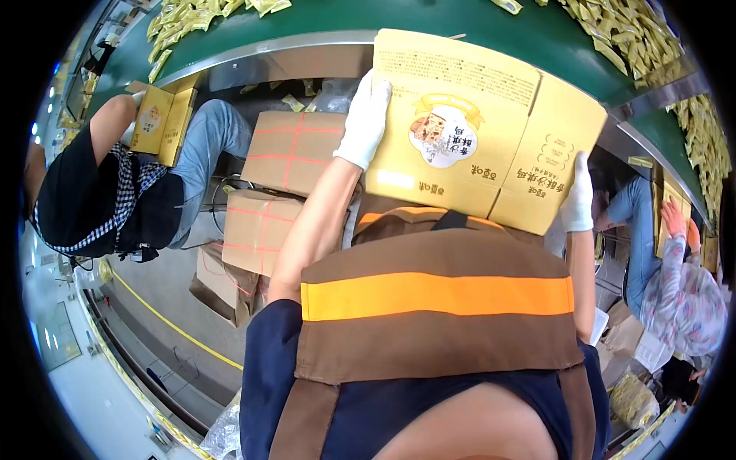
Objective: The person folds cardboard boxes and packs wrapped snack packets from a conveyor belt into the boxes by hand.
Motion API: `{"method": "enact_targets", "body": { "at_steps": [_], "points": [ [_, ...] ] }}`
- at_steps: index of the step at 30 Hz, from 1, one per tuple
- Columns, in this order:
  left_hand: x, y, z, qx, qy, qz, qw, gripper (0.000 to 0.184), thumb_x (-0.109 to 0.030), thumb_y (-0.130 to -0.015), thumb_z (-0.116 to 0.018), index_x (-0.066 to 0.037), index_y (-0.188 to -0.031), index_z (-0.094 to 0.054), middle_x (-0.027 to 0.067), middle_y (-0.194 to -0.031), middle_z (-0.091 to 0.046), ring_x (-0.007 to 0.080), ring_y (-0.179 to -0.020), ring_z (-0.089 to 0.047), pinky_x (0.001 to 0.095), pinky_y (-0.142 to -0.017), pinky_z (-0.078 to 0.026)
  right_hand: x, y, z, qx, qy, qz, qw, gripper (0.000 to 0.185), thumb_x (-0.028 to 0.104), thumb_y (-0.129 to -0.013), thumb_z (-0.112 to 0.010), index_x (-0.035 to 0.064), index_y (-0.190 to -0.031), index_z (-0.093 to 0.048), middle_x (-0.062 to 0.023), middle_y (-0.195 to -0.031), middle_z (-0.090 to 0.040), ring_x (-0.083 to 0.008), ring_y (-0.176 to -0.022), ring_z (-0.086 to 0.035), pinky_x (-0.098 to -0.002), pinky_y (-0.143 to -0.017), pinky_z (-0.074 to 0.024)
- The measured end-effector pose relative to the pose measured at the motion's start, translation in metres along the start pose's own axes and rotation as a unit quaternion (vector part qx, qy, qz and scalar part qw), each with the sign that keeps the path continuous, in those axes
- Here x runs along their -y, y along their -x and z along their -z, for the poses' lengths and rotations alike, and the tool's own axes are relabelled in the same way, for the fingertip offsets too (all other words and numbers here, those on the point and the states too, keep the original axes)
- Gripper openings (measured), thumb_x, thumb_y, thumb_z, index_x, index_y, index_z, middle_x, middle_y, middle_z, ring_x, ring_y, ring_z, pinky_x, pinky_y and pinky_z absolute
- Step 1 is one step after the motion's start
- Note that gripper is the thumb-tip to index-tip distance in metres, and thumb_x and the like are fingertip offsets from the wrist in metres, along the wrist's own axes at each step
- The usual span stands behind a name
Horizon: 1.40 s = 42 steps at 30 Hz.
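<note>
Carton (452, 176) btwn your L hand (366, 119) & R hand (579, 195), at tabletop (326, 19)'s near edge.
Each grips a side; uneven pull could buckle it at crease (515, 146), or poor clearance snag metal rim (230, 67).

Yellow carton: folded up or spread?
Carton spread: two printed panels side by side across a crease, left hand and right hand at opposite edges. Far side: cannot tell.
</note>
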<state>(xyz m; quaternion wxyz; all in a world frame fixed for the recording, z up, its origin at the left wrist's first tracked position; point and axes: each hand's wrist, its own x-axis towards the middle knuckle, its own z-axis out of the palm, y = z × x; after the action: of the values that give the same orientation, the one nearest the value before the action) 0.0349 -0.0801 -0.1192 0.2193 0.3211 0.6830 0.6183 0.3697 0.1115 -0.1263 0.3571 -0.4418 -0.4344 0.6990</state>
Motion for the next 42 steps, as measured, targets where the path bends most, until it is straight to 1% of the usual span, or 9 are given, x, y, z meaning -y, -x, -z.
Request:
{"method": "enact_targets", "body": {
  "at_steps": [6,8,10,11,19,26,33,36,42],
  "points": [
    [-0.024,-0.007,0.032,0.064,0.070,0.114,0.989,0.043,-0.026,-0.102,-0.049,0.000,-0.136,-0.049,0.0128,-0.126,-0.061,0.0203,-0.112,-0.056,0.0322,-0.098,-0.044,0.039,-0.004,-0.032,0.090,0.086,-0.037,0.992,0.044,0.038,-0.102,-0.049,-0.0002,-0.122,-0.056,-0.0094,-0.110,-0.065,-0.0139,-0.098,-0.062,-0.0308,-0.090,-0.0496],
    [0.027,-0.009,0.031,0.051,0.030,0.059,0.997,0.044,-0.024,-0.101,-0.050,0.002,-0.137,-0.048,0.0131,-0.130,-0.058,0.0205,-0.115,-0.055,0.0322,-0.100,-0.043,-0.012,-0.025,-0.003,0.075,0.245,0.110,0.960,0.044,0.040,-0.100,-0.053,-0.0005,-0.116,-0.060,-0.0091,-0.108,-0.064,-0.0147,-0.097,-0.058,-0.0305,-0.089,-0.0454],
    [0.074,-0.011,0.029,0.107,-0.018,0.107,0.988,0.047,-0.024,-0.101,-0.051,0.003,-0.139,-0.046,0.0168,-0.130,-0.059,0.0215,-0.117,-0.055,0.0324,-0.100,-0.042,-0.024,-0.023,-0.012,0.053,0.252,0.018,0.966,0.047,0.042,-0.098,-0.055,-0.0027,-0.112,-0.062,-0.0097,-0.105,-0.066,-0.0170,-0.095,-0.058,-0.0311,-0.089,-0.0453],
    [0.113,-0.013,0.031,0.131,-0.144,0.095,0.976,0.050,-0.023,-0.099,-0.052,0.004,-0.140,-0.044,0.0174,-0.131,-0.059,0.0221,-0.119,-0.055,0.0322,-0.101,-0.042,-0.052,-0.049,0.006,0.077,0.344,0.002,0.936,0.047,0.040,-0.097,-0.058,-0.0040,-0.113,-0.062,-0.0118,-0.108,-0.066,-0.0188,-0.098,-0.059,-0.0329,-0.089,-0.0458],
    [0.016,0.018,0.031,0.100,0.147,0.129,0.975,0.056,-0.011,-0.099,-0.046,0.001,-0.151,-0.027,0.0167,-0.149,-0.041,0.0273,-0.130,-0.046,0.0322,-0.110,-0.035,-0.018,-0.008,-0.021,0.051,0.188,0.091,0.977,0.048,0.024,-0.098,-0.055,-0.0056,-0.135,-0.046,-0.0151,-0.123,-0.061,-0.0206,-0.114,-0.056,-0.0326,-0.099,-0.0430],
    [0.098,0.004,0.015,0.036,-0.025,0.092,0.995,0.053,-0.019,-0.102,-0.047,0.000,-0.150,-0.032,0.0169,-0.145,-0.047,0.0244,-0.131,-0.046,0.0316,-0.109,-0.035,-0.075,-0.043,-0.010,0.031,0.167,0.034,0.985,0.050,0.025,-0.099,-0.055,-0.0037,-0.138,-0.043,-0.0155,-0.126,-0.059,-0.0211,-0.115,-0.056,-0.0334,-0.100,-0.0424],
    [0.122,-0.028,0.018,-0.001,-0.148,0.139,0.979,0.055,-0.032,-0.102,-0.048,0.003,-0.144,-0.041,0.0228,-0.139,-0.053,0.0299,-0.128,-0.050,0.0331,-0.106,-0.038,-0.072,-0.060,-0.010,0.068,0.233,0.049,0.969,0.057,0.029,-0.098,-0.054,-0.0017,-0.144,-0.037,-0.0173,-0.137,-0.052,-0.0240,-0.125,-0.052,-0.0333,-0.104,-0.0391],
    [0.091,-0.031,0.012,0.004,-0.078,0.168,0.983,0.056,-0.029,-0.100,-0.051,0.006,-0.143,-0.041,0.0210,-0.137,-0.054,0.0267,-0.124,-0.053,0.0323,-0.104,-0.040,-0.038,-0.048,-0.031,0.017,0.487,0.073,0.870,0.060,0.028,-0.097,-0.055,-0.0018,-0.145,-0.035,-0.0174,-0.141,-0.050,-0.0229,-0.128,-0.049,-0.0326,-0.106,-0.0383],
    [0.043,-0.020,0.018,0.045,0.158,0.242,0.956,0.059,-0.016,-0.095,-0.057,0.006,-0.146,-0.036,0.0151,-0.136,-0.055,0.0201,-0.120,-0.054,0.0306,-0.101,-0.042,-0.026,-0.035,-0.029,0.073,-0.001,-0.033,0.997,0.061,0.017,-0.091,-0.058,-0.0020,-0.144,-0.035,-0.0166,-0.140,-0.050,-0.0246,-0.127,-0.049,-0.0343,-0.107,-0.0376]
  ]
}}
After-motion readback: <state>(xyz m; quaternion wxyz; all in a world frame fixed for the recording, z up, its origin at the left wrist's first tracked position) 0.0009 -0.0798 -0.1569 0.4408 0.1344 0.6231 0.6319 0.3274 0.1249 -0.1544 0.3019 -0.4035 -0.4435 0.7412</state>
